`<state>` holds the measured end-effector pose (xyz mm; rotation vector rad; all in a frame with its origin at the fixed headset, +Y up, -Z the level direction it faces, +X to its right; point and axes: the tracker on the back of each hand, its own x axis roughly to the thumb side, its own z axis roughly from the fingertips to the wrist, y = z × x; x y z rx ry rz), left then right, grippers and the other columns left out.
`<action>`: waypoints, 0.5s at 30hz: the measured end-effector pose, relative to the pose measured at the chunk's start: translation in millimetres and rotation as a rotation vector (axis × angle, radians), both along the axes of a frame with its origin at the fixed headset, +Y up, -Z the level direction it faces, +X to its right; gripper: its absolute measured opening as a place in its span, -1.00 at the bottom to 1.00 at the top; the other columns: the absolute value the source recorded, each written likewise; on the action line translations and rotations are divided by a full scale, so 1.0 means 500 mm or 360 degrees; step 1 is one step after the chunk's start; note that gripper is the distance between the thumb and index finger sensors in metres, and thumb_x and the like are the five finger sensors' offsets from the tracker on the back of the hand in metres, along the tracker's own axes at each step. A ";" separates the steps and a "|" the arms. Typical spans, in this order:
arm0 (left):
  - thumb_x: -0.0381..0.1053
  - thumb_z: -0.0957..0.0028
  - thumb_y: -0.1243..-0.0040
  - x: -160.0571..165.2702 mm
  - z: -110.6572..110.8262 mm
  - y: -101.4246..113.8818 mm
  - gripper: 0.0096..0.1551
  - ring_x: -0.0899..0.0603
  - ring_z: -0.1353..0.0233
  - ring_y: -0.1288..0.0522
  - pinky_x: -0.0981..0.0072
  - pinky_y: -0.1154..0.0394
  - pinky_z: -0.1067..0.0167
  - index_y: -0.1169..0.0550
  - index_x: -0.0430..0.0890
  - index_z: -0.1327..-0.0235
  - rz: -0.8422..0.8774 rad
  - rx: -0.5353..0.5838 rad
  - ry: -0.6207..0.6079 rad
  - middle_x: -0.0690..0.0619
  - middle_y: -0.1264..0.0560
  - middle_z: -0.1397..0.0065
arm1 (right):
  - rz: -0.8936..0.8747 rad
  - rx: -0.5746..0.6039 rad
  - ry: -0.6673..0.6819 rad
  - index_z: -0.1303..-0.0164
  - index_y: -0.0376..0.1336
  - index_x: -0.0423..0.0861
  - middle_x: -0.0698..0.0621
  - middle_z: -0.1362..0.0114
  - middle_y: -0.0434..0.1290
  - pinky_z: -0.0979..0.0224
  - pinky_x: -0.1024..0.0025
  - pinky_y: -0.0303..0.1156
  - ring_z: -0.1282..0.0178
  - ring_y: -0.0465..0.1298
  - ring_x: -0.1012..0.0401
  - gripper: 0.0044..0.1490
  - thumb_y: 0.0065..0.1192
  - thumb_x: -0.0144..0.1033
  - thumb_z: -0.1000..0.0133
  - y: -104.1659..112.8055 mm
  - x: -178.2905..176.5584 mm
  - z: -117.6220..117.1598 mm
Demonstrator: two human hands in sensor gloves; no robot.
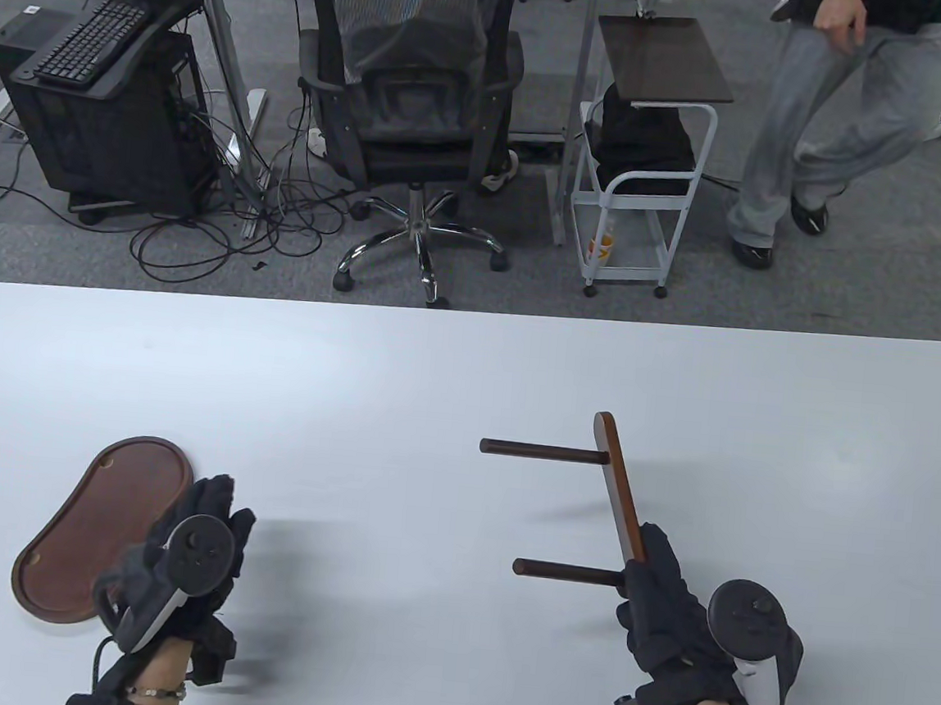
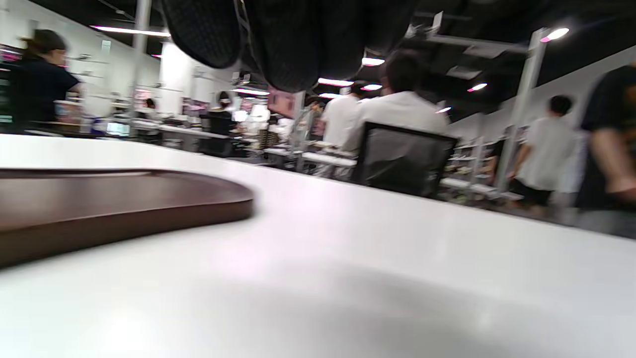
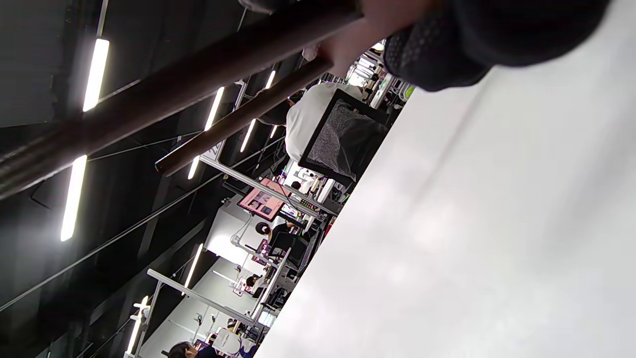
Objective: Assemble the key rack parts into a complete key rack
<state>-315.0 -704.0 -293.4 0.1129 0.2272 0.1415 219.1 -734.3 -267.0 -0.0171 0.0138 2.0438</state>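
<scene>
One brown tray lies on the white tabletop, with the left hand just right of it, holding nothing. Far right of the tray, the right hand holds one wooden bar with two pegs. Beyond are one black chair and one walking person.

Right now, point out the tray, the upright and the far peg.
tray (image 1: pixel 86 516), table view, bare inner floor.
upright (image 1: pixel 619 485), table view, mid-length of the bar.
far peg (image 1: pixel 540 451), table view, middle of the rod.
</scene>
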 end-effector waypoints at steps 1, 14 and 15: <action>0.25 -0.21 0.15 -0.014 0.000 -0.006 -0.29 -0.23 -0.64 -0.38 -0.26 -0.34 -0.49 -0.25 -0.01 -0.60 -0.0010 -0.0040 0.0030 -0.09 -0.30 -0.71 | -0.0001 -0.0002 -0.0001 -0.71 -0.15 -0.26 -0.40 -0.37 0.34 0.18 0.09 0.54 0.06 0.50 -0.15 -0.19 -0.21 -0.11 -0.33 0.000 0.000 0.000; 0.25 -0.21 0.16 -0.141 0.002 -0.086 -0.17 -0.38 -0.70 -0.14 -0.37 -0.16 -0.51 -0.13 -0.11 -0.68 -0.0015 -0.0688 0.0408 -0.25 -0.07 -0.77 | 0.0018 -0.0069 0.0029 -0.71 -0.14 -0.25 -0.41 -0.37 0.34 0.17 0.08 0.53 0.06 0.50 -0.16 -0.20 -0.20 -0.12 -0.33 -0.015 -0.003 -0.003; 0.25 -0.23 0.17 -0.144 0.003 -0.088 -0.17 -0.41 -0.69 -0.10 -0.36 -0.14 -0.52 -0.10 -0.14 -0.69 -0.0010 -0.0710 0.0429 -0.29 -0.02 -0.77 | 0.0020 -0.0070 0.0030 -0.71 -0.14 -0.25 -0.41 -0.37 0.34 0.17 0.08 0.53 0.05 0.50 -0.16 -0.19 -0.20 -0.12 -0.33 -0.015 -0.003 -0.003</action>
